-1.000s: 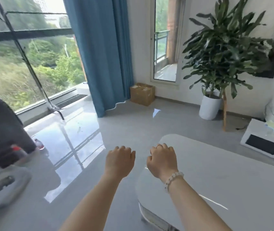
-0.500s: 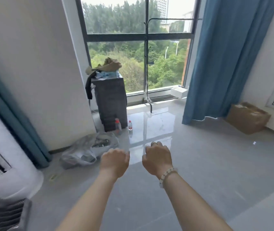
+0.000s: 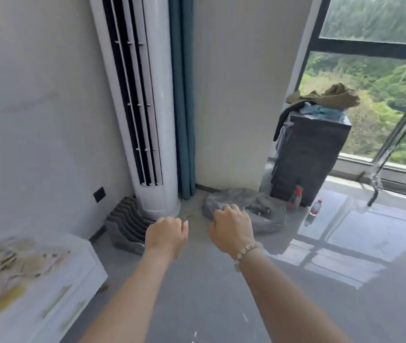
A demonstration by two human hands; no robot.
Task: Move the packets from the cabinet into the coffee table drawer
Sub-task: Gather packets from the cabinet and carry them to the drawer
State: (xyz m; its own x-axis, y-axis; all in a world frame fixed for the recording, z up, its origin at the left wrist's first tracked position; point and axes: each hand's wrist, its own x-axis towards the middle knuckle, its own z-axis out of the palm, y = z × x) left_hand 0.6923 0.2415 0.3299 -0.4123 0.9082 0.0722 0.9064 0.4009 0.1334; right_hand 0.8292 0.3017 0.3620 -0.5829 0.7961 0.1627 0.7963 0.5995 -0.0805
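Observation:
A low white cabinet [image 3: 73, 288] stands at the lower left. Blurred yellowish packets [image 3: 11, 268] lie spread over its top. My left hand [image 3: 166, 237] and my right hand [image 3: 231, 227] are stretched out side by side over the grey floor, to the right of the cabinet. Both have their fingers curled under and hold nothing. A bead bracelet sits on my right wrist. The coffee table is out of view.
A tall white air conditioner [image 3: 145, 107] stands against the wall ahead, with a ribbed grey panel [image 3: 127, 224] at its foot. Beyond my hands are a grey plastic bag [image 3: 234, 201], a dark box [image 3: 308, 157] topped with clothes, and two bottles [image 3: 296, 196].
The view has swung left, from the coffee table and plant, past the window, to the air conditioner and the cabinet. My hands keep the same curled pose in front of me.

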